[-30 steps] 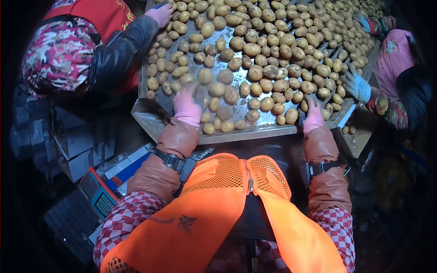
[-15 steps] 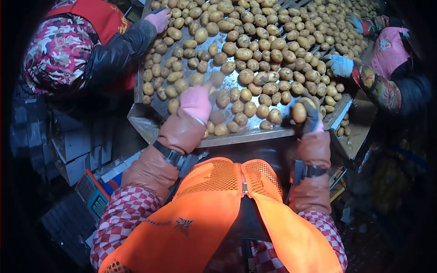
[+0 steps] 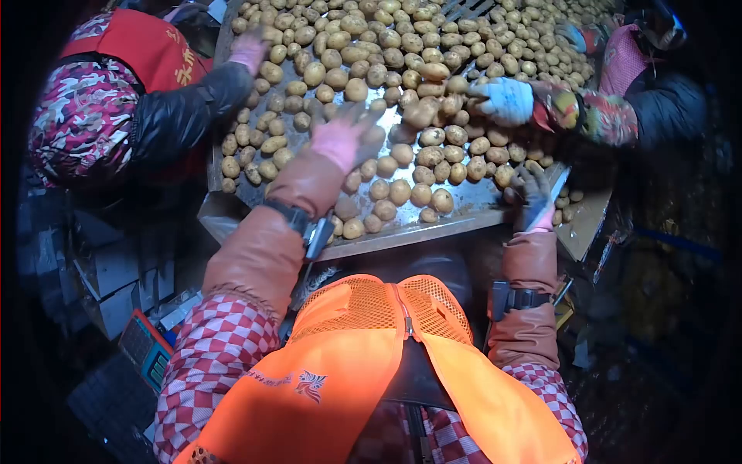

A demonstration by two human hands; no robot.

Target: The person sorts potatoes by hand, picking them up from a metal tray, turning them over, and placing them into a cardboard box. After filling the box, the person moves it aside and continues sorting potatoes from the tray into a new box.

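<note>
Many potatoes (image 3: 402, 155) lie on a metal table (image 3: 456, 224). Over its near left part, my left hand (image 3: 340, 139), in a pink and grey glove, has its fingers spread above or against the potatoes, blurred by motion. My right hand (image 3: 532, 197), gloved in grey and pink, is at the near right edge beside a potato (image 3: 505, 176); its fingers look apart, and no potato shows in its palm. Both forearms have brown sleeves and dark wrist straps.
A person in a red vest (image 3: 147, 50) reaches in from the left with a pink glove (image 3: 247, 50). From the right comes another's blue-white glove (image 3: 506, 102), near blurred potatoes. A cardboard box (image 3: 583, 224) stands at the right corner, and boxes (image 3: 116, 271) lie lower left.
The potato in my right hand is gone from it, and its fingers have opened. My left hand has spread its fingers. The right co-worker's gloved hand has reached further left over the potatoes.
</note>
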